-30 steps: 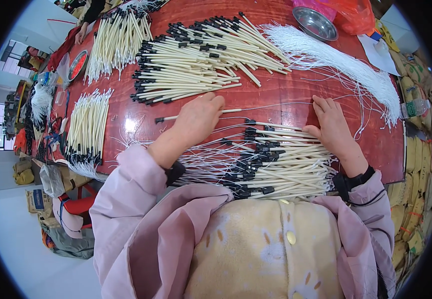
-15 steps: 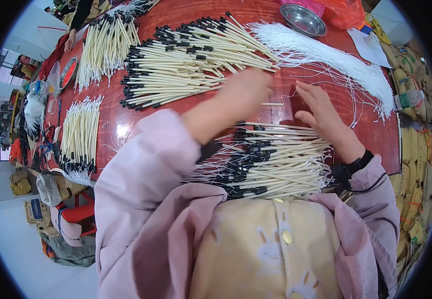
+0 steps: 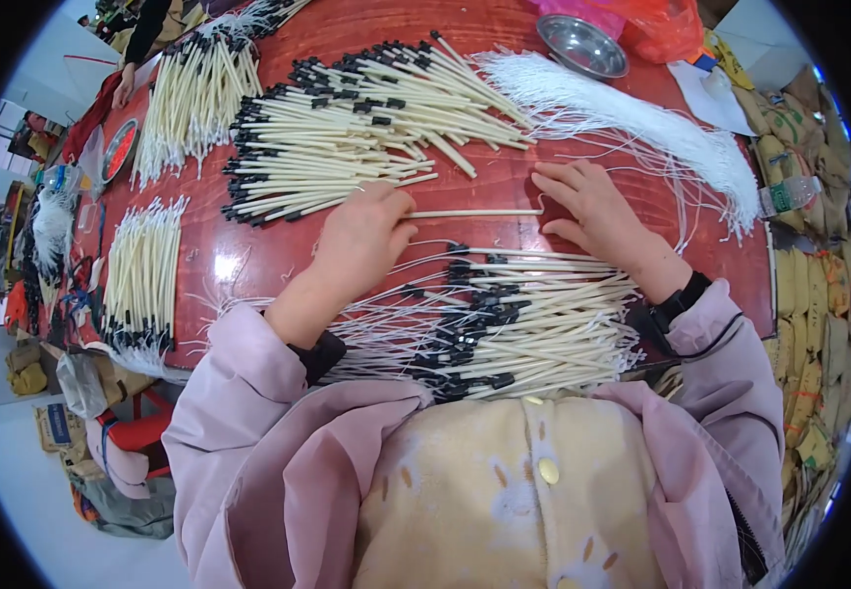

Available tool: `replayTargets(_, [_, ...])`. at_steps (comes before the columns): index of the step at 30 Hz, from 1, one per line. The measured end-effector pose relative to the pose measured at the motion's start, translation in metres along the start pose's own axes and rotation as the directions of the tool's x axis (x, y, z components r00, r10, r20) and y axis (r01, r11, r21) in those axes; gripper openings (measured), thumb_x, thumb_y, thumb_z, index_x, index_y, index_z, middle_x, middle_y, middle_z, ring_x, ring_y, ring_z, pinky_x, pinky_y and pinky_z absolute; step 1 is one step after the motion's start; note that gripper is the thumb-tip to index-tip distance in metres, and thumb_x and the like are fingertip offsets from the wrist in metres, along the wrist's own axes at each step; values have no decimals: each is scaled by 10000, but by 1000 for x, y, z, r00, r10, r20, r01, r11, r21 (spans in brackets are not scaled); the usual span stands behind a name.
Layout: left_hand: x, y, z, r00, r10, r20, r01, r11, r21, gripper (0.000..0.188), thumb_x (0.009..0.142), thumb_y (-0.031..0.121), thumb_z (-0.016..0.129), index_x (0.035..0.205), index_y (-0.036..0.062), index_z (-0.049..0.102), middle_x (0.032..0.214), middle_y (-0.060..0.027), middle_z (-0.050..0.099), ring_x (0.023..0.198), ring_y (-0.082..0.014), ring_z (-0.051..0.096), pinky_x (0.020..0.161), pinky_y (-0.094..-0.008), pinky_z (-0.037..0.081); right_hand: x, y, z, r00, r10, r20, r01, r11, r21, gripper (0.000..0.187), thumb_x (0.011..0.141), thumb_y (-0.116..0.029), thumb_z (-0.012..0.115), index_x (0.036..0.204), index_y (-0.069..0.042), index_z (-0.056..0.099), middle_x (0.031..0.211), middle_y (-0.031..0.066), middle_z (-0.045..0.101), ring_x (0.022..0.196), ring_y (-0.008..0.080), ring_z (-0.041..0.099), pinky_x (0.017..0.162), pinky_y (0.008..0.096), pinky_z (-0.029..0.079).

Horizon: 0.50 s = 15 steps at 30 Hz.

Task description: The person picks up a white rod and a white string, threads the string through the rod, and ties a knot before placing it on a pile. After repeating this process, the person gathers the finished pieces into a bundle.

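My left hand (image 3: 366, 236) grips one end of a single cream stick (image 3: 474, 212) that lies across the red table (image 3: 248, 260). My right hand (image 3: 592, 211) rests at the stick's other end, fingers pinching a thin white string there. Just below both hands lies a pile of cream sticks with black caps and white strings (image 3: 514, 319). A larger pile of capped sticks (image 3: 347, 128) lies beyond my hands. A bundle of loose white strings (image 3: 641, 118) spreads to the upper right.
Two more stick bundles lie at the left (image 3: 140, 270) and upper left (image 3: 190, 93). A metal bowl (image 3: 582, 44) and a red plastic bag (image 3: 661, 25) sit at the far edge. Another person's hand (image 3: 126, 83) shows at the far left. Sacks (image 3: 818, 324) line the right side.
My left hand reached up to the far pile, then came back with one stick now held across the table. My right hand moved left to meet the stick's end.
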<state>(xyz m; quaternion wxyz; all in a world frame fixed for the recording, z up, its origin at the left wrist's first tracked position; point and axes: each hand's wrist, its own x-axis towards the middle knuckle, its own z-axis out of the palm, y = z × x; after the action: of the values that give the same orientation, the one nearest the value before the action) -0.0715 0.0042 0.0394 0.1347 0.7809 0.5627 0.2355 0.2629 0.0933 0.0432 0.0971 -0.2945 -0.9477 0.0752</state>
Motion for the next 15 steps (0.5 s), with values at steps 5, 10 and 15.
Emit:
replayTargets(5, [23, 11, 31, 986, 160, 50, -164, 983, 85, 153, 877, 140, 705, 985, 50, 643, 949, -151, 618, 915, -357, 629, 795, -446, 516, -13, 4, -7, 998, 63, 12, -63, 998, 11, 640, 791, -172, 791, 1392, -77, 595, 1499, 100, 510, 1241, 342, 497, 1085, 443, 404])
replayTargets(10, [34, 13, 45, 983, 175, 60, -183, 964, 191, 107, 850, 99, 676, 911, 49, 604, 896, -142, 614, 874, -340, 645, 770, -442, 530, -13, 13, -7, 999, 19, 26, -19, 1000, 15, 579, 791, -183, 792, 1339, -67, 644, 1464, 89, 553, 1224, 325, 514, 1070, 435, 415])
replayTargets(15, [36, 14, 43, 985, 158, 62, -167, 967, 190, 84, 860, 98, 657, 910, 51, 607, 903, -138, 620, 863, -340, 651, 763, -442, 534, -19, 21, -2, 998, -57, -10, 57, 998, 17, 463, 797, -194, 790, 1232, -58, 707, 1355, 65, 640, 1165, 293, 555, 1046, 423, 428])
